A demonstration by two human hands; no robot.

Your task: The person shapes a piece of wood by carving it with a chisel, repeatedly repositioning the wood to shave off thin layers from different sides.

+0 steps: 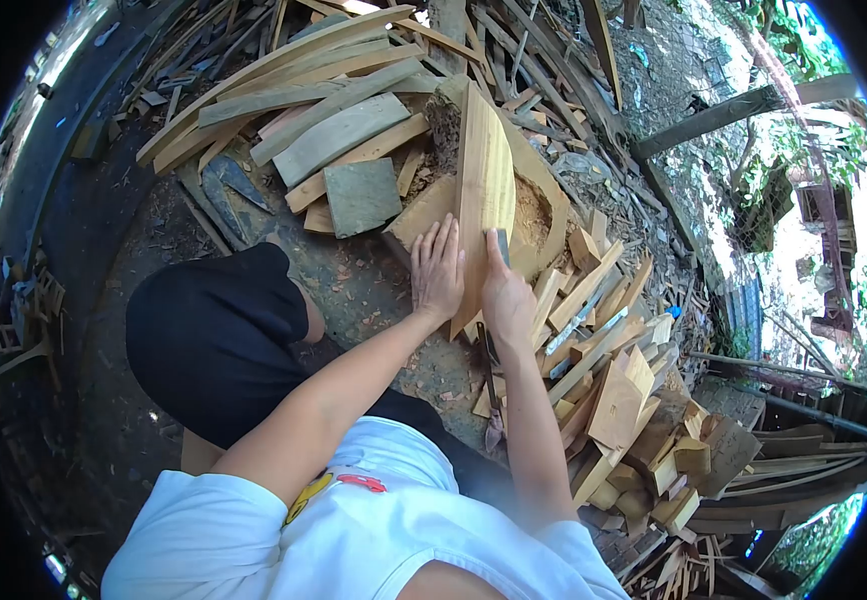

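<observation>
My left hand (438, 268) lies with its fingers stretched out against the left side of a long, pointed wooden board (482, 170). On the board's right edge, my right hand (507, 298) is closed with the index finger laid forward. A dark, narrow tool (503, 246) shows beside that finger; its lower part is hidden in the hand, and I cannot tell its kind. Pale, freshly cut wood faces up along the board's right side. Under the board is a thick wooden block (417, 215) with a hollow of shavings (533, 215) to the right.
Cut wood offcuts (614, 400) are heaped right of my arm. Curved planks (339, 138) and a square greyish block (363, 196) lie at the upper left. A thin dark tool (490, 375) stands near my right wrist. Wood chips litter the ground by my knee.
</observation>
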